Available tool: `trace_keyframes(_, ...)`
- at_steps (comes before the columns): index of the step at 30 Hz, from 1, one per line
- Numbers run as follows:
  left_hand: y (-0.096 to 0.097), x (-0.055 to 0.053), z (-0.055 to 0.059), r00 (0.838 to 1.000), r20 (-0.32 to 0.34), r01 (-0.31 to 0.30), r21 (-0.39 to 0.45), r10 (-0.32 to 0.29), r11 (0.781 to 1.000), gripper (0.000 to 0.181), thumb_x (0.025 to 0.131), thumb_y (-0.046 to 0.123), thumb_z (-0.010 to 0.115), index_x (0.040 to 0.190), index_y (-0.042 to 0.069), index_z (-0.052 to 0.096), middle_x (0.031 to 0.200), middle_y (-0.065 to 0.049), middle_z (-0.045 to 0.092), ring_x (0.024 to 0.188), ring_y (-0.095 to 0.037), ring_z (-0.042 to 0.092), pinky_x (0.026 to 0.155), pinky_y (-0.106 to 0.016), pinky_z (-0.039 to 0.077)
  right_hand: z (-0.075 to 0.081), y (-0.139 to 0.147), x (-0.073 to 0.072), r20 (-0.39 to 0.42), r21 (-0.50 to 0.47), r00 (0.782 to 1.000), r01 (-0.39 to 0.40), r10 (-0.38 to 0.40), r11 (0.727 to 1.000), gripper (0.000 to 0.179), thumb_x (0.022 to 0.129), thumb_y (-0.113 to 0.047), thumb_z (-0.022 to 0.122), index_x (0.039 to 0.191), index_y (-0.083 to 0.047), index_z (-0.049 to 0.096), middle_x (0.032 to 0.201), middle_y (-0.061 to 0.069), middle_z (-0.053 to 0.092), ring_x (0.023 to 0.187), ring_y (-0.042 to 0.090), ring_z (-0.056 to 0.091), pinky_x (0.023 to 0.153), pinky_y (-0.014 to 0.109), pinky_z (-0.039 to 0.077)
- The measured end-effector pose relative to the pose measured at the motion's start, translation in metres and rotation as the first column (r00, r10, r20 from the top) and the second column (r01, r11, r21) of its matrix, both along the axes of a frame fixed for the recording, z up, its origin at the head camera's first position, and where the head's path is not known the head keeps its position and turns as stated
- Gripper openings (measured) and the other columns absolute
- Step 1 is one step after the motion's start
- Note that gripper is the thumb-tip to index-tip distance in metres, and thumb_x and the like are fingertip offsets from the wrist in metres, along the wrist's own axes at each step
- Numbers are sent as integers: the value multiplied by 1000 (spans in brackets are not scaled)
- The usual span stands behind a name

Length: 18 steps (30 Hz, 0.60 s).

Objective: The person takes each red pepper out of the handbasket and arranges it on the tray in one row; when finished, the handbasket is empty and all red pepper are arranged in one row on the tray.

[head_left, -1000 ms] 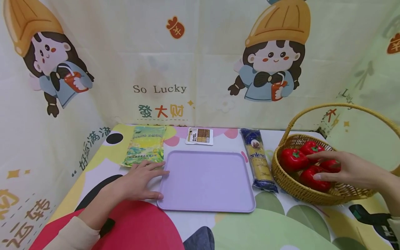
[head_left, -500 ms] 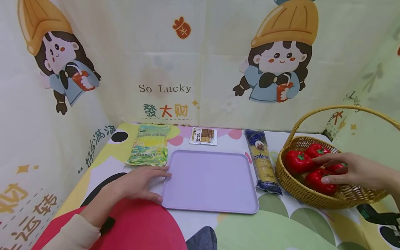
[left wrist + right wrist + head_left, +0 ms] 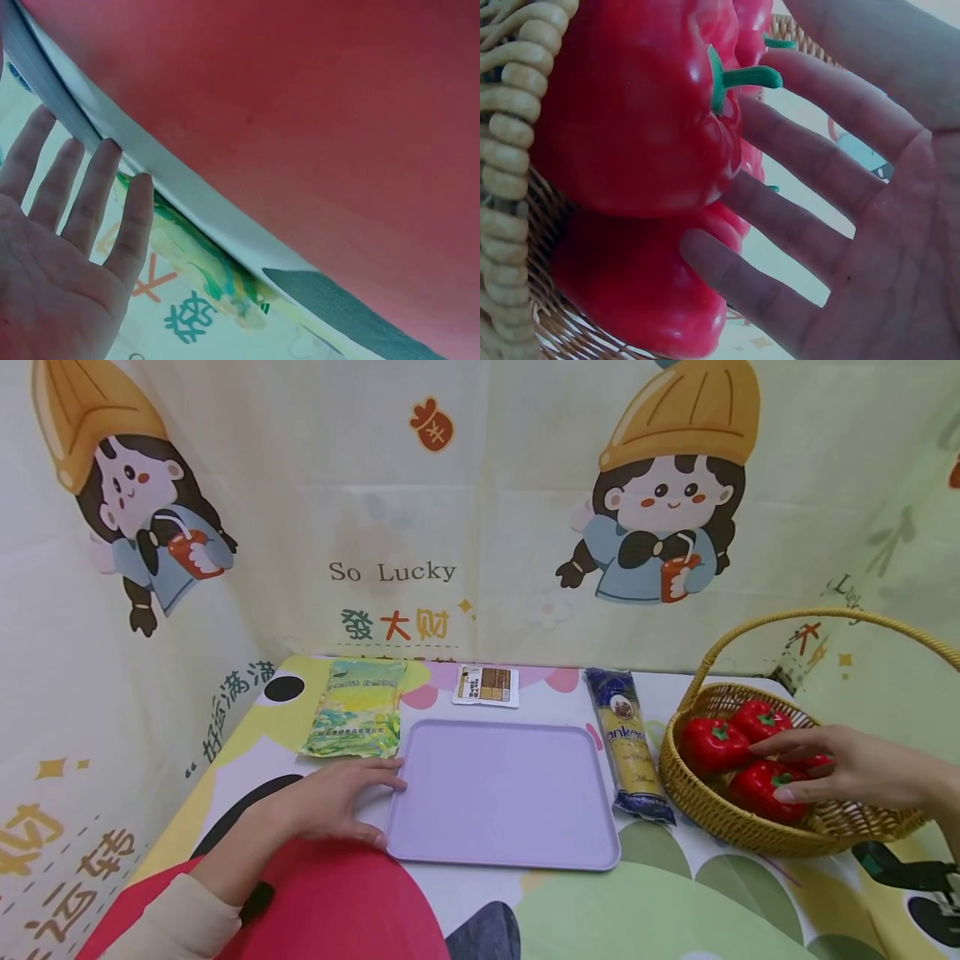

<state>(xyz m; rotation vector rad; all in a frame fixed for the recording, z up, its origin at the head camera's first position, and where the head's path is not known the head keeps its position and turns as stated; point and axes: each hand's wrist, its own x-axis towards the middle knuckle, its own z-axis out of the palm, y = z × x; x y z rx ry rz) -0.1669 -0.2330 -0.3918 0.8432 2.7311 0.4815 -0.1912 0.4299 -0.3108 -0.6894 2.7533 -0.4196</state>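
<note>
A lilac tray (image 3: 502, 793) lies flat on the table. My left hand (image 3: 330, 802) rests at its left edge, the fingers touching or very near the rim. In the left wrist view those fingers (image 3: 90, 195) are straight and spread. On the right, my right hand (image 3: 855, 768) reaches over a wicker basket (image 3: 720, 822) holding several red bell peppers. Its spread, mostly straight fingers (image 3: 757, 289) lie against the peppers in the right wrist view, with a green-stemmed bell pepper (image 3: 637, 112) nearest the camera. The hand partly covers the peppers behind it.
Behind the tray's left corner lies a green and yellow bag (image 3: 358, 710). A small flat packet (image 3: 486, 686) is at the back, and a blue and yellow pasta pack (image 3: 628, 743) lies between tray and basket. The basket's tall handle (image 3: 825, 612) arches over it. A printed curtain hangs behind.
The head view has shifted slightly. My left fingers have drawn together and back a little at the tray's left edge. The right hand stays over the peppers; the tray looks unmoved.
</note>
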Motion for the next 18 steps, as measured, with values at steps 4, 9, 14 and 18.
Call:
trace_keyframes(4, 0, 2, 1, 1000, -5, -2, -2, 2, 1000, 73, 76, 64, 82, 137, 27, 65, 158, -1, 47, 145, -32, 44, 114, -58, 41, 0, -1, -3, 28, -7, 999, -16, 16, 1000, 47, 91, -22, 79, 133, -6, 65, 131, 23, 64, 103, 22, 70, 76, 22, 55)
trace_keyframes(9, -1, 2, 4, 1000, 28, -14, -12, 14, 1000, 69, 79, 61, 81, 137, 26, 65, 159, -3, 47, 145, -32, 44, 115, -57, 40, -2, 1, -9, 88, -28, 996, -32, 34, 999, 48, 90, -20, 80, 132, -4, 64, 132, 27, 61, 104, 7, 66, 75, 20, 54)
trace_keyframes(14, 3, -1, 5, 999, 45, -23, -21, 24, 1000, 68, 77, 59, 83, 135, 27, 66, 158, -3, 47, 144, -31, 45, 114, -54, 42, 2, 4, -9, 197, -16, 980, 2, 1, 1000, 56, 89, -18, 81, 135, 3, 59, 133, 36, 55, 109, 36, 65, 73, 20, 55)
trace_keyframes(18, 6, -4, 6, 999, 41, -15, -40, 16, 999, 69, 76, 60, 84, 134, 27, 66, 158, -4, 48, 143, -31, 46, 113, -54, 43, 0, 8, -5, 202, -45, 979, 10, -1, 999, 55, 87, -16, 82, 134, 1, 59, 135, 36, 52, 105, 36, 64, 74, 20, 55)
